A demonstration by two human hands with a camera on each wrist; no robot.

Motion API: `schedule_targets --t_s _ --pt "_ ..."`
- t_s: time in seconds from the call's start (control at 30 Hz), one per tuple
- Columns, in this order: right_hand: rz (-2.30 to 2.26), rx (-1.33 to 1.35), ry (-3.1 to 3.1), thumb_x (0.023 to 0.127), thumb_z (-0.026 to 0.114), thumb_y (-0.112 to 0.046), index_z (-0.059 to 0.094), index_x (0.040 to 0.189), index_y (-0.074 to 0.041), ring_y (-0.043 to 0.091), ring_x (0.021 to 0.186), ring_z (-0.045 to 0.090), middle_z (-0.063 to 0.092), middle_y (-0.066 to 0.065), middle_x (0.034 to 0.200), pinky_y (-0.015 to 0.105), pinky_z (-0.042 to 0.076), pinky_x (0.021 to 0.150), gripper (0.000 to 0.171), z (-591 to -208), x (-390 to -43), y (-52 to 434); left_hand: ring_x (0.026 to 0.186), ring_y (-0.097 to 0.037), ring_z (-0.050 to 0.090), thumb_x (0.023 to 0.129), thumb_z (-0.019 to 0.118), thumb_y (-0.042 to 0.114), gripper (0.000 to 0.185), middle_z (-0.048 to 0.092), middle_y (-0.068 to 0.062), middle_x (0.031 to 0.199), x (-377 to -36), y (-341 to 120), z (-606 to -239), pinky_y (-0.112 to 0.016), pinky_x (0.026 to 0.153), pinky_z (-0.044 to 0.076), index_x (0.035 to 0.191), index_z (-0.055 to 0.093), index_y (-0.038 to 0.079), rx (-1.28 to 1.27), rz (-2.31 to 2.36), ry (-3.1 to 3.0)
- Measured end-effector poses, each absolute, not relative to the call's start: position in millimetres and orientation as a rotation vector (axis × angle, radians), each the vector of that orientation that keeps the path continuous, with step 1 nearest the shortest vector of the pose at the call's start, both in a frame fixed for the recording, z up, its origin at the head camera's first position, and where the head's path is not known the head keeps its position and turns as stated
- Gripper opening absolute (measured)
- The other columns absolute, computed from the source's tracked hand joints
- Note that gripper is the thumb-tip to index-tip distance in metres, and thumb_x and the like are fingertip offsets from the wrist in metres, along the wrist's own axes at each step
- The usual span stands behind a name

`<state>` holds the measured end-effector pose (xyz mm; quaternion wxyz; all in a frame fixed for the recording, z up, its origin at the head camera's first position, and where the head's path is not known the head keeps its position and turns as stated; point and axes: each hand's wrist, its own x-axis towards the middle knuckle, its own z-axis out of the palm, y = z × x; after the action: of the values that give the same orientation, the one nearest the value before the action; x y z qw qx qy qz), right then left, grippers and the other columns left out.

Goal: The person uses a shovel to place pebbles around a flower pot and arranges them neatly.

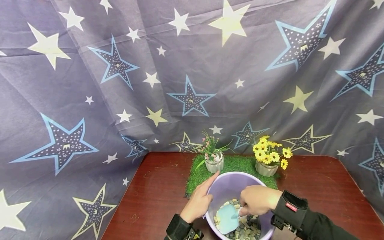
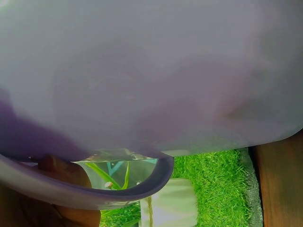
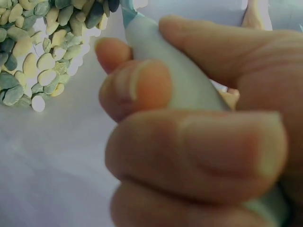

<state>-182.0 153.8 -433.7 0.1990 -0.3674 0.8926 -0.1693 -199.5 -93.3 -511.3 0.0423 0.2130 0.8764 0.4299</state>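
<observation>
A purple bucket (image 1: 237, 178) stands at the table's front, with grey, black and cream pebbles (image 1: 247, 230) spread over its bottom. My left hand (image 1: 198, 200) holds the bucket's left rim, index finger lying along the edge and thumb over it. Inside the bucket, my right hand (image 1: 257, 200) grips the handle of a light blue shovel (image 1: 228, 218). The shovel's broad blade lies over the pebbles on the left. Curled fingers wrap the pale handle (image 3: 175, 71) in the right wrist view. Much of the left hand (image 2: 71, 189) is hidden behind a purple band in its wrist view.
Behind the bucket lies an artificial grass mat (image 1: 237, 163). On it stand a white pot with pink flowers (image 1: 214, 163) and a pot of yellow flowers (image 1: 267, 169). The reddish-brown table (image 1: 156, 186) ends at a star-patterned cloth (image 1: 192, 66).
</observation>
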Motion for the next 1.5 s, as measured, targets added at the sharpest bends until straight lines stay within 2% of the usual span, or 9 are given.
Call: schedule_targets --t_s 0.1,0.27,0.57,0.73,1.13,1.5 --pt "-0.403 -0.979 2.517 0.092 0.074 -0.032 0.046 0.056 -0.023 0.004 0.051 0.032 0.032 -0.014 0.053 0.023 0.029 0.055 0.047 -434 -181 148 0.149 -0.029 0.042 0.084 0.048 -0.005 0.087 0.043 -0.004 0.163 -199 -93 -511 -0.056 0.119 0.034 0.162 0.035 0.031 0.649 1.318 2.677" --pt "-0.287 -0.974 2.571 0.090 0.076 -0.034 0.057 0.063 -0.022 0.007 0.059 0.044 0.048 -0.012 0.061 0.027 0.040 0.063 0.035 -436 -182 140 0.148 -0.030 0.043 0.085 0.049 -0.004 0.086 0.043 -0.005 0.163 -199 -92 -511 -0.056 0.119 0.034 0.162 0.035 0.030 0.652 1.312 2.684" --pt "-0.412 -1.068 2.529 0.093 0.073 -0.034 0.048 0.061 -0.024 0.001 0.054 0.033 0.036 -0.016 0.059 0.021 0.030 0.057 0.041 -436 -185 153 0.149 -0.029 0.042 0.086 0.048 -0.006 0.085 0.043 -0.004 0.163 -199 -90 -511 -0.055 0.120 0.033 0.163 0.034 0.027 0.677 1.317 2.664" --pt "-0.545 -1.066 2.448 0.097 0.068 -0.032 0.048 0.065 -0.025 0.001 0.055 0.030 0.030 -0.015 0.061 0.020 0.028 0.060 0.039 -426 -189 162 0.149 -0.030 0.043 0.087 0.047 -0.006 0.084 0.044 -0.005 0.163 -199 -92 -507 -0.054 0.120 0.034 0.163 0.034 0.028 0.678 1.317 2.669" --pt "-0.738 -1.114 2.317 0.103 0.059 -0.034 0.059 0.076 -0.023 -0.005 0.060 0.036 0.041 -0.020 0.069 0.018 0.035 0.062 0.030 -425 -188 186 0.151 -0.028 0.040 0.087 0.044 -0.006 0.085 0.043 -0.002 0.164 -200 -94 -508 -0.052 0.121 0.032 0.162 0.033 0.032 0.649 1.333 2.639" --pt "-0.886 -1.139 2.240 0.106 0.053 -0.032 0.055 0.078 -0.019 -0.005 0.062 0.034 0.035 -0.020 0.072 0.017 0.032 0.061 0.031 -429 -185 207 0.150 -0.028 0.041 0.086 0.045 -0.006 0.086 0.043 -0.001 0.163 -200 -93 -511 -0.054 0.121 0.033 0.162 0.034 0.034 0.631 1.337 2.634"
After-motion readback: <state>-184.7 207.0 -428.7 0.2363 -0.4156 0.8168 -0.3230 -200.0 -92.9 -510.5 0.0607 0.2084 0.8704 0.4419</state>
